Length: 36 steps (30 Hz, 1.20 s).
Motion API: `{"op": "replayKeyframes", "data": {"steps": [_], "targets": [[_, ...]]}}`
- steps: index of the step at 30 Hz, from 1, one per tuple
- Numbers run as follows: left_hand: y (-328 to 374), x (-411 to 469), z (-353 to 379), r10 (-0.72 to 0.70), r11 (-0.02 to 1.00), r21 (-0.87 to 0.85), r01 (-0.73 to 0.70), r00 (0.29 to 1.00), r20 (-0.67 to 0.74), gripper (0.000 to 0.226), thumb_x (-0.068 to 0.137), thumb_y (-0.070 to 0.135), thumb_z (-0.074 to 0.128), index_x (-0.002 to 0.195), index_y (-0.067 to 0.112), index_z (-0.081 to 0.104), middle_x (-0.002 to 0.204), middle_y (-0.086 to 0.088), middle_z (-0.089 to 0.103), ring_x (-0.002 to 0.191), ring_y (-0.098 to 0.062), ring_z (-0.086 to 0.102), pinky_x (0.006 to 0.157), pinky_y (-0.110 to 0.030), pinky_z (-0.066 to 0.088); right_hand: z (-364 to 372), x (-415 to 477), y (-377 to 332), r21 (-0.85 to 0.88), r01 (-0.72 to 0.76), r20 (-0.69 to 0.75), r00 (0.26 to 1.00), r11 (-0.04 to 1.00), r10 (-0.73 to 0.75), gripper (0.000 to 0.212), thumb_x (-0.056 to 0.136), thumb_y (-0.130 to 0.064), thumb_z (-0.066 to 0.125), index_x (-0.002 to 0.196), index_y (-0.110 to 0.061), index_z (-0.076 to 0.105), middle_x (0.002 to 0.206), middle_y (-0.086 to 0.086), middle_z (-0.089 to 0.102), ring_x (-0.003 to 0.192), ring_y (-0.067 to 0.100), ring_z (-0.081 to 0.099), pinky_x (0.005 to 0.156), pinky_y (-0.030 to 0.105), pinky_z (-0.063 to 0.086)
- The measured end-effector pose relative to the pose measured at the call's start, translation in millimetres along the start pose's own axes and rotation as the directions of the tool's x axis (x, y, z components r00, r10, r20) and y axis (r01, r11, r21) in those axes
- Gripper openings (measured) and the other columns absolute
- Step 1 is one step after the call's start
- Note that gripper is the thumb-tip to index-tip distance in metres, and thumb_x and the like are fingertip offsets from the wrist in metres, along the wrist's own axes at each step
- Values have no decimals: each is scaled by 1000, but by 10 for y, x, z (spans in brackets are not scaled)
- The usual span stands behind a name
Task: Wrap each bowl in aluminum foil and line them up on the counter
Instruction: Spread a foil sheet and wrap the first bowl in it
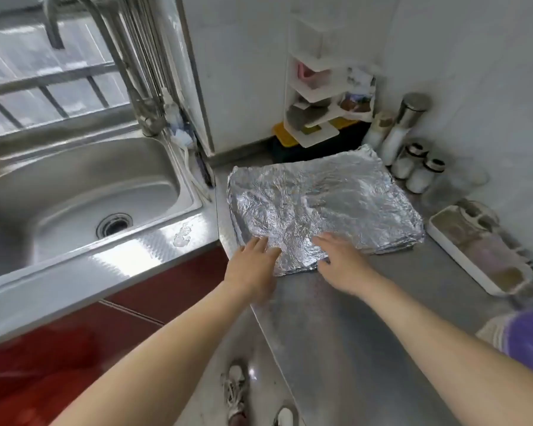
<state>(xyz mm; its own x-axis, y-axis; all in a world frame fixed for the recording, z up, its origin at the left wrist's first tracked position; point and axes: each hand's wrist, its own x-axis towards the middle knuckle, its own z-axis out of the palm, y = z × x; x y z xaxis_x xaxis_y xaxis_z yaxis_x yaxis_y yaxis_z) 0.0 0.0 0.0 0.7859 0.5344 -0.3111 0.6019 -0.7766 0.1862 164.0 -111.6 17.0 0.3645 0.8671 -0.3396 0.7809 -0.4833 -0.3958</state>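
A stack of crinkled aluminum foil sheets [323, 199] lies flat on the steel counter [351, 318], right of the sink. My left hand [254, 269] rests at the stack's near left corner, its fingers straight on the foil. My right hand [342, 262] lies at the near edge, fingers spread on the top sheet, with the thumb at the stack's edge. No bowl is in view.
A steel sink [83, 198] with a faucet [142, 87] fills the left. Behind the foil stand a white shelf rack [314, 96] and several shakers and jars [413, 155]. A white divided tray [477, 250] sits at right, a purple cloth [526, 336] at the far right edge.
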Motion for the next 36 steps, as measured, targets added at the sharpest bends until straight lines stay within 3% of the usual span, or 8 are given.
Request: {"op": "replayKeyframes", "data": {"steps": [4,8,12,16,18,21,29,36], "targets": [[-93,141,76,5,999,36,-4,1000,-5,41,85,21,61,125,24,53,131,-1,50,125,-24,45,88,-38,47,113,195,41,-42,-24,124,992,999,29,58,94,-15,42,150,-20,28,158,1,22,145,21,20,117,38,20],[-181,187,-25,74,993,91,-68,995,-61,16,88,19,57,103,21,63,104,3,62,104,-23,58,67,-37,48,138,229,69,-152,-34,183,981,988,62,46,90,-16,42,136,-23,41,144,0,40,131,24,36,100,40,39],[-254,249,-131,171,984,83,-156,959,-226,17,97,23,48,105,20,63,100,4,65,100,-21,59,65,-35,51,73,228,10,-181,-18,92,995,983,35,49,91,-37,52,137,-24,42,140,-3,42,130,24,36,100,41,42],[-261,243,-325,240,971,108,-215,895,-376,8,82,20,73,83,24,66,72,10,65,67,-16,64,44,-24,43,21,255,-69,-6,37,-48,998,999,-37,35,94,-23,56,129,-16,59,135,0,55,125,26,46,103,34,38],[-269,257,-391,300,954,138,-266,854,-425,15,75,17,79,76,25,66,66,11,64,57,-14,61,44,-19,34,6,255,-59,73,77,-134,989,994,-67,22,95,-13,54,110,-8,70,113,5,68,107,29,59,92,40,46],[-291,261,-496,330,939,86,-334,800,-500,12,76,14,79,78,21,69,67,7,66,59,-19,63,50,-25,48,-63,253,-21,94,85,-194,979,992,-66,19,95,-10,54,99,-3,71,98,13,71,95,34,63,83,46,49],[-198,180,-658,331,889,-77,-451,751,-571,13,78,6,77,88,12,74,79,-1,72,67,-25,68,55,-34,56,-302,140,130,89,137,-316,943,987,-103,25,91,-4,56,111,-6,71,115,9,69,114,26,59,100,38,44],[165,-26,-756,487,851,167,-498,627,-608,12,76,2,68,81,13,69,68,0,64,59,-26,61,44,-32,49,-449,-41,186,158,121,-263,962,980,-76,40,88,-18,65,128,-21,62,130,-6,61,121,15,53,104,25,38]]}}
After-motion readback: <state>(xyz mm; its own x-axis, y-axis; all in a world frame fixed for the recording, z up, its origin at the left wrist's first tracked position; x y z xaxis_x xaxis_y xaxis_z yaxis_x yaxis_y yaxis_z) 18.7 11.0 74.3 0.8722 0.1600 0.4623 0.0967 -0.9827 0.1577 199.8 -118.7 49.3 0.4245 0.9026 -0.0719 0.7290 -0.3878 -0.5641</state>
